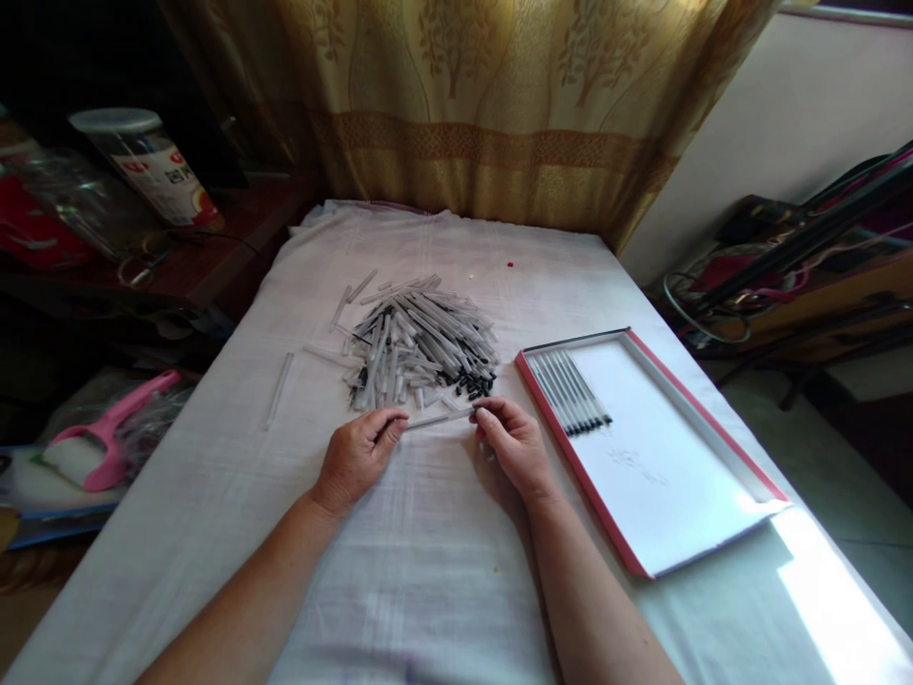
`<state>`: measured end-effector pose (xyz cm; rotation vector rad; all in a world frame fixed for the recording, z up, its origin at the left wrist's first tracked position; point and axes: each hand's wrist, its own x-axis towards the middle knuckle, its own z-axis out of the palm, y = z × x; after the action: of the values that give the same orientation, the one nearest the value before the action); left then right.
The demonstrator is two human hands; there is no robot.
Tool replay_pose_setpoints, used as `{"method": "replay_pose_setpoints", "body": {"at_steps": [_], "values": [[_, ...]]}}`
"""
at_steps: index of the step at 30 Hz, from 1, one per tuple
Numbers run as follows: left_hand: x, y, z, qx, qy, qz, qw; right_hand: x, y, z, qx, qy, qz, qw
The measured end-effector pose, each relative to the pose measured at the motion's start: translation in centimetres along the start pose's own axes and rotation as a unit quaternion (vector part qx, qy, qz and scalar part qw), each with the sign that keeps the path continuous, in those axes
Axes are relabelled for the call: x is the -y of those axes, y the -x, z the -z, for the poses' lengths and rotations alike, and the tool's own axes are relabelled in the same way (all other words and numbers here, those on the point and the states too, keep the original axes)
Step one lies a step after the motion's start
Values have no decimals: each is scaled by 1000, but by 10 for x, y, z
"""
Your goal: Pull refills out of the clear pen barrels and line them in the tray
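My left hand [359, 453] and my right hand [514, 443] rest on a white cloth-covered table [428, 552] and pinch the two ends of one clear pen tube [437, 419] between them. Just beyond lies a heap of clear tubes and black-tipped refills [420, 341]. To the right sits a shallow red-edged white box [713, 447] holding a row of several assembled refills [571, 390] at its far left corner.
One loose clear tube [277, 390] lies left of the heap. A patterned curtain [499, 105] hangs behind the table. A plastic jar [153, 166] stands on a dark shelf at left, a pink-handled tool [106, 428] below it. Cables and rods clutter the right.
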<state>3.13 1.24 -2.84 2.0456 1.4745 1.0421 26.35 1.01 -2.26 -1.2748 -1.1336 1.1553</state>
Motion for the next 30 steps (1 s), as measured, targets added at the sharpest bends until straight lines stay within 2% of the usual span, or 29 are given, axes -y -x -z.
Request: {"method": "replay_pose_setpoints", "body": {"at_steps": [8,10,13,15,17,20,23,26,30], "values": [[-6,0,2,8,8,-43,999,2,3,-8,41,-10,-24,999],[-3,-4,8,-17,-12,-44,999,3,3,-8,42,0,-29,999],[12,-15,21,-105,-86,-16,991,3,1,-7,21,-24,-33,999],[26,-21,29,-131,-164,-15,978,4,0,-6,12,-44,-39,998],[40,-26,33,-115,-237,-29,964,4,-1,-6,11,-52,-44,998],[50,-29,34,-84,-290,-43,952,4,-1,-6,16,-50,-49,997],[44,-27,34,-98,-297,-52,948,2,0,-6,15,-58,-47,997],[29,-21,33,-111,-261,-83,955,0,1,-6,-8,-80,-27,996],[10,-8,23,-36,-189,-145,971,3,3,-6,-29,-84,8,996]]}}
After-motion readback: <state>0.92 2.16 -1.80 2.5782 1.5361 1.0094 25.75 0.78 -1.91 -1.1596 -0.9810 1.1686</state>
